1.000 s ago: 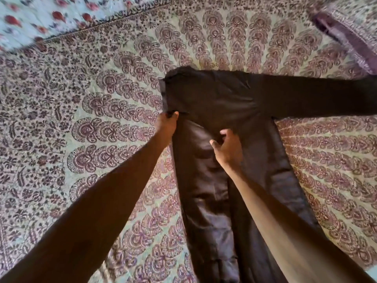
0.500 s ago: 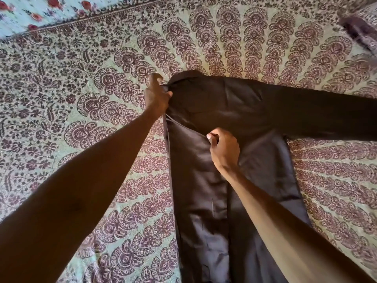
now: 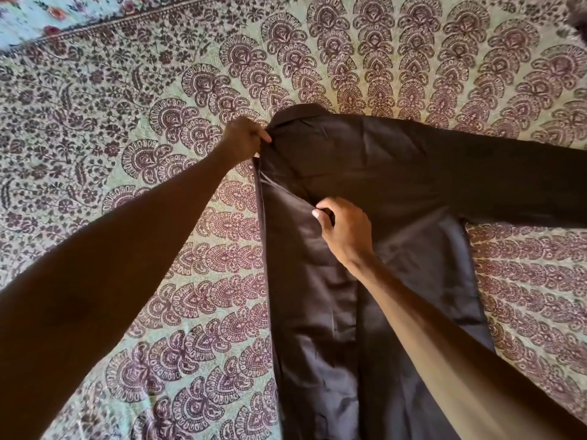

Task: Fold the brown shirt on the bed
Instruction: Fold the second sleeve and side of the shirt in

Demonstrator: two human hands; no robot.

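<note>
The long dark brown shirt (image 3: 365, 173) lies flat on the bed (image 3: 158, 122), collar at the top and one sleeve stretched out to the right. Its left side is folded inward as a long shiny panel running down the middle. My left hand (image 3: 243, 138) pinches the cloth at the collar's left corner. My right hand (image 3: 344, 230) grips the inner edge of the folded panel at chest height. Both forearms cover the shirt's lower part.
A patterned maroon and pale green bedspread (image 3: 413, 58) covers the bed. A light floral cloth (image 3: 47, 14) shows at the top left corner. A dark purple item (image 3: 579, 11) peeks in at the top right edge.
My left hand moved up along the shirt's left edge from chest height to the collar corner. My right hand stayed on the folded panel's edge. The view shifted closer.
</note>
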